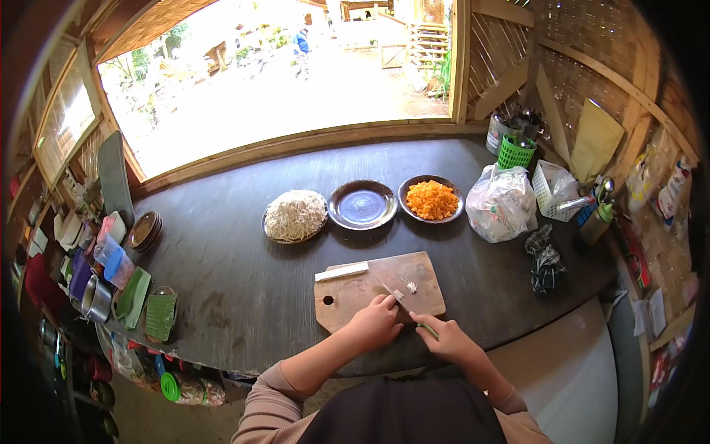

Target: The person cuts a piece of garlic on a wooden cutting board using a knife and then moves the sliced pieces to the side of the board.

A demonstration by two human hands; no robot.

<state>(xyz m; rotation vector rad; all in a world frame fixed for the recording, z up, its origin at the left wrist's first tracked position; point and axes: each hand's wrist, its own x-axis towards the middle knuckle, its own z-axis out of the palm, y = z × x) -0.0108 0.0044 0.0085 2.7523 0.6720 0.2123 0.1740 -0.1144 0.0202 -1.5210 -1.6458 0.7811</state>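
A wooden cutting board [377, 302] lies near the table's front edge. My right hand [446, 340] grips the handle of a kitchen knife [407, 305], whose blade slants over the board to the upper left. Beside the blade, my left hand [376, 323] rests on the board with bent fingers drawn together, fingertips right at a small white piece [399, 294]. Thin white shreds [412, 286] lie just right of the knife. A longer white stick [342, 271] sits at the board's upper left corner.
Behind the board stand a plate of white shreds [295, 214], a dark plate [347, 194] and a plate of chopped orange food [432, 200]. Rightward are a plastic bag [503, 203], a crumpled cloth [545, 259] and baskets [516, 152]. Stacked dishes [146, 230] and leaf pieces [160, 314] are left.
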